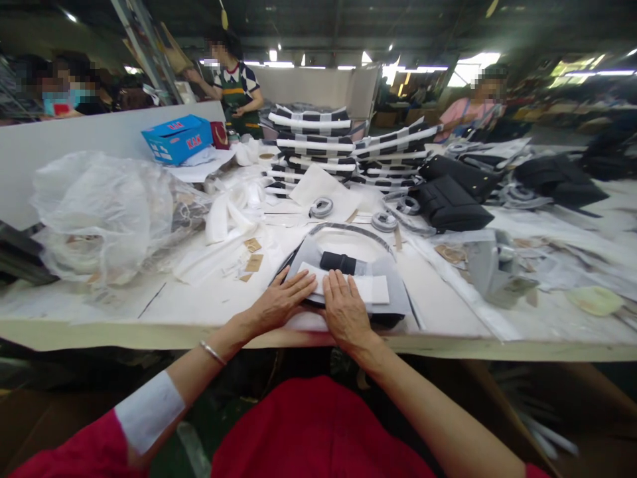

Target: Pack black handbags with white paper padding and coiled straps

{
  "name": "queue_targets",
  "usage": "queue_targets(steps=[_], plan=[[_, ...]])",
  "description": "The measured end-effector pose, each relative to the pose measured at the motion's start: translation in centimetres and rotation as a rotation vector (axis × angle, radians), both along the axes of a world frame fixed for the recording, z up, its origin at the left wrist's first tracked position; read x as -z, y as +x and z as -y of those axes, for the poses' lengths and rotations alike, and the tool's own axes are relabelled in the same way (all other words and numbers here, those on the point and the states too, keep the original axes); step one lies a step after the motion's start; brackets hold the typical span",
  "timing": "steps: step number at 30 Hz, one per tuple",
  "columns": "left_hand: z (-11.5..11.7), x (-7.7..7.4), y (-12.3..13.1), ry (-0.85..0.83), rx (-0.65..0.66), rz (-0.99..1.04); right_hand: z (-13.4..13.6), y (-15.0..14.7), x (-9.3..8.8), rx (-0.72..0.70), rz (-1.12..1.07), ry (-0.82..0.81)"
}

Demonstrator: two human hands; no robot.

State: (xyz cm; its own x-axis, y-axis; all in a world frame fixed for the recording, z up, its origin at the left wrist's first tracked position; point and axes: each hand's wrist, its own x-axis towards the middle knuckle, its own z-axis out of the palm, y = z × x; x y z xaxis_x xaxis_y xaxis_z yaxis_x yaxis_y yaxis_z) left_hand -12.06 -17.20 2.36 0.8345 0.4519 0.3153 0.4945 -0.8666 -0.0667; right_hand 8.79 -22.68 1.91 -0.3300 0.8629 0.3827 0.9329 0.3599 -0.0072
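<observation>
A black bag (388, 321) lies flat at the table's front edge, mostly covered by a pale translucent sheet (399, 287). Its wrapped handle (348, 228) curves away at the back. On the sheet rest a white rectangular pad (375, 289) and, just behind it, a small black strap piece (338, 261). My left hand (284, 297) lies with fingers outstretched over the pad's left end and the sheet. My right hand (344, 307) presses flat on the middle of the pad, fingers extended. Neither hand is wrapped round anything.
Stacked wrapped bags (313, 143) stand at the back centre, with black bags (450, 202) to their right. Clear plastic (104, 212) is heaped at left near a blue box (178, 139). Brown paper pieces (254, 263) lie left of the hands. Several people are beyond the table.
</observation>
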Motion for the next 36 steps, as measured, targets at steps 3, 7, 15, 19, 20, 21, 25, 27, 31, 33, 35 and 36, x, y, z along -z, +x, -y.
queue_targets(steps=[3,7,15,19,20,21,25,27,31,33,35,36], plan=[[0.1,-0.6,0.0,0.106,0.023,-0.076,0.1,-0.2,0.4,0.019,-0.015,0.025],[-0.3,-1.0,0.8,0.235,0.053,-0.117,0.0,0.1,0.1,-0.014,-0.021,0.016],[-0.8,-1.6,1.6,0.359,0.091,-0.085,-0.2,0.9,-0.8,-0.024,-0.028,0.022],[0.6,-2.8,3.3,0.396,0.068,-0.059,0.0,3.0,-1.3,-0.042,0.011,0.035],[1.1,-3.0,3.9,0.396,0.063,-0.046,0.1,3.6,-1.3,-0.043,0.028,0.041],[1.6,-3.1,4.4,0.392,0.058,-0.029,0.2,4.2,-1.2,-0.042,0.046,0.053],[3.2,-2.3,5.5,0.336,0.007,0.026,0.7,5.6,-0.3,-0.064,0.109,0.128],[3.5,-1.6,5.6,0.313,-0.017,0.037,0.7,5.8,0.2,-0.085,0.12,0.163],[3.1,-0.7,5.4,0.376,-0.016,0.068,0.4,5.6,0.1,-0.089,0.117,0.152],[2.7,-0.7,5.5,0.424,-0.018,0.1,0.3,5.5,-0.3,-0.085,0.112,0.126],[2.3,-0.7,5.6,0.441,-0.006,0.137,0.2,5.3,-0.6,-0.077,0.103,0.105],[2.1,-0.6,5.6,0.438,0.006,0.155,0.2,5.3,-0.7,-0.074,0.097,0.098]])
